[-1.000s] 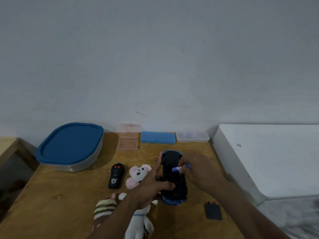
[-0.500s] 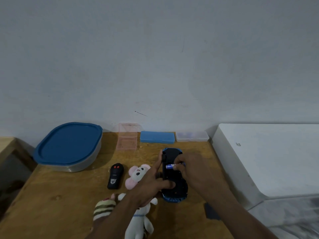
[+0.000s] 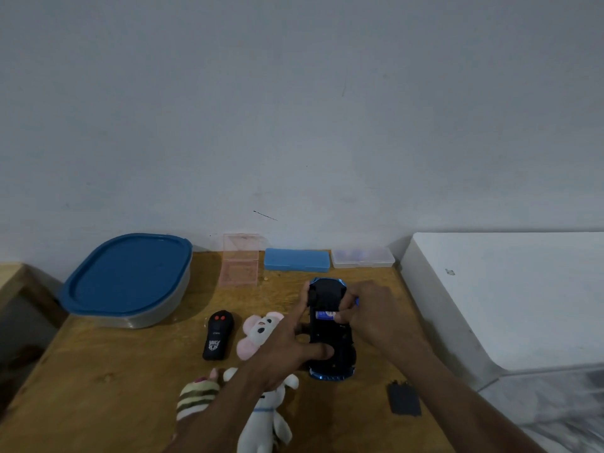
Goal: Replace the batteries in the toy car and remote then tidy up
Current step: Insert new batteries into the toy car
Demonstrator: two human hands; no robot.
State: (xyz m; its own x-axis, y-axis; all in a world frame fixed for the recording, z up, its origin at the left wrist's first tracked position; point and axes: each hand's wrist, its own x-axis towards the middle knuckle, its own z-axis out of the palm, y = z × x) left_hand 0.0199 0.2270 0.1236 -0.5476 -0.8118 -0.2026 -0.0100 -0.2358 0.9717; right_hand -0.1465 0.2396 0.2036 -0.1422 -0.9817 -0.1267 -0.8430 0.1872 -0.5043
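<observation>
On the wooden tabletop [image 3: 114,387], far left, sits a round-cornered blue-lidded tub [image 3: 130,276]. The black remote [image 3: 218,336] and soft plush toys [image 3: 261,331] crowd the left hand [image 3: 287,351], whose grip holds the upturned car [image 3: 327,289] at centre. The right hand [image 3: 372,318] pinches the battery [image 3: 324,314], now down in the car's bay rather than above it. A flat black cover [image 3: 403,398] lies near right.

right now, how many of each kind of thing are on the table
storage boxes: 4 (blue-lidded tub, pink box, blue case, clear case)
plush toys: 3 (pink-eared plush, white plush, striped plush)
toy car: 1
remote: 1
battery in view: 1, in the car's bay
battery cover: 1
total: 11
</observation>
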